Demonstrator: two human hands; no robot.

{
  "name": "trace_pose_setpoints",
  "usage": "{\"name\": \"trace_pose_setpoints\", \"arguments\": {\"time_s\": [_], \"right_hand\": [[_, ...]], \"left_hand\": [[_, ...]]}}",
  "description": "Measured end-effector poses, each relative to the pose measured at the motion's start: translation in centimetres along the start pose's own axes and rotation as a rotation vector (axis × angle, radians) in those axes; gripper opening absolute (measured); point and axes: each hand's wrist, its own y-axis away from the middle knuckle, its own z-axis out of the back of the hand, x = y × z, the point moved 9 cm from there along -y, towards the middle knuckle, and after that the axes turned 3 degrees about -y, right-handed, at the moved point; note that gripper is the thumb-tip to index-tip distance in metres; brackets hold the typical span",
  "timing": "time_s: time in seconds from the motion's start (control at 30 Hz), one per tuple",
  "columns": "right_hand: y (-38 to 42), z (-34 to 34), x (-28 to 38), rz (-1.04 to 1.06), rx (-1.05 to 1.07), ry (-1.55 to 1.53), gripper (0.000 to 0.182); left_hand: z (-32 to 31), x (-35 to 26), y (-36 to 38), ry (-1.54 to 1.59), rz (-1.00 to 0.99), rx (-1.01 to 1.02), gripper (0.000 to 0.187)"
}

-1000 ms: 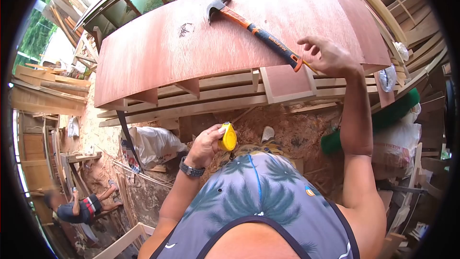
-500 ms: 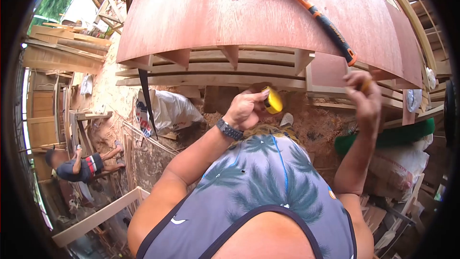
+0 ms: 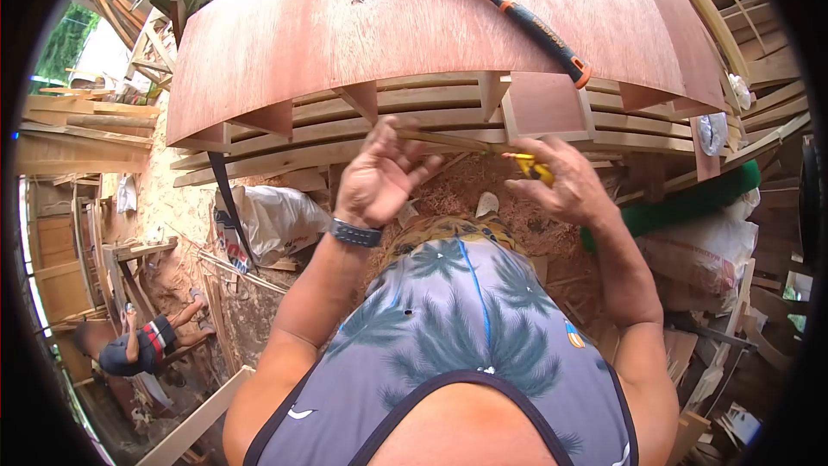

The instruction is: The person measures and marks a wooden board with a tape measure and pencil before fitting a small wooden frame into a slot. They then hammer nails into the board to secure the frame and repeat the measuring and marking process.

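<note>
From the view's centre, the right hand [image 3: 565, 185], near 3 o'clock, curls its fingers around a compact yellow tape measure [image 3: 542, 173]. A thin, blurred yellowish strip [image 3: 453, 141] runs between it and the left hand [image 3: 378, 179], near 11 o'clock, its fingers loosely curved; whether they pinch the strip cannot be told. At 1 o'clock, an orange-and-black-handled claw hammer [image 3: 539, 34] lies on a broad pinkish plywood panel [image 3: 285, 43].

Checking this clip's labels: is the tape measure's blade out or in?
Out, it seems: a blurred yellowish strip runs from the yellow tape measure in the right hand toward the left hand.
</note>
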Motion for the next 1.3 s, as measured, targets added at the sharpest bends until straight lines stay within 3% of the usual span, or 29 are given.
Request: {"name": "trace_pose_setpoints", "arguments": {"time_s": [0.1,0.17,0.27,0.33,0.5,0.67,0.9,1.03,1.1,1.17,1.23,1.27,1.3], "right_hand": [[1.4,4.3,-2.1,-0.021,-0.063,0.111,0.047],[1.3,7.1,-2.0,0.011,-0.138,0.037,0.043],[0.4,8.6,-0.2,0.081,-0.134,0.123,0.041],[-0.1,9.0,0.5,0.124,-0.137,0.227,0.041],[-0.8,9.5,0.5,0.055,-0.109,0.202,0.040],[-1.2,9.5,1.6,0.043,-0.160,0.205,0.039],[-1.9,9.7,1.5,0.059,-0.172,0.234,0.040],[-1.9,9.5,1.7,0.119,-0.204,0.320,0.050],[-1.3,10.3,3.3,0.213,-0.362,0.523,0.057],[-1.3,11.0,3.8,0.202,-0.385,0.564,0.061],[-0.9,12.8,4.0,0.206,-0.496,0.291,0.056],[-0.8,13.0,2.0,-0.113,-0.453,0.069,0.049],[-0.9,13.0,2.1,-0.124,-0.463,0.078,0.049]], "left_hand": [[3.0,-5.4,0.1,0.075,-0.204,-0.001,0.024],[1.5,-2.5,-0.7,-0.018,-0.129,-0.128,0.028],[-3.8,4.8,-3.1,-0.262,0.109,-0.034,0.035],[-7.6,8.6,-4.7,-0.320,0.183,0.161,0.042],[-11.2,12.8,-8.6,-0.344,0.211,0.193,0.038],[-13.3,13.0,-10.3,-0.206,0.133,0.186,0.036],[-14.1,12.0,-10.8,-0.269,-0.018,0.140,0.031],[-14.3,12.0,-11.8,-0.222,-0.051,0.164,0.031],[-14.6,12.2,-12.1,-0.156,-0.066,0.165,0.029],[-14.1,12.1,-12.0,-0.242,-0.070,0.124,0.031],[-13.8,12.2,-12.0,-0.259,-0.058,0.081,0.033],[-13.5,12.4,-12.2,-0.263,-0.062,0.077,0.033],[-13.5,12.4,-12.2,-0.267,-0.066,0.074,0.033]]}}
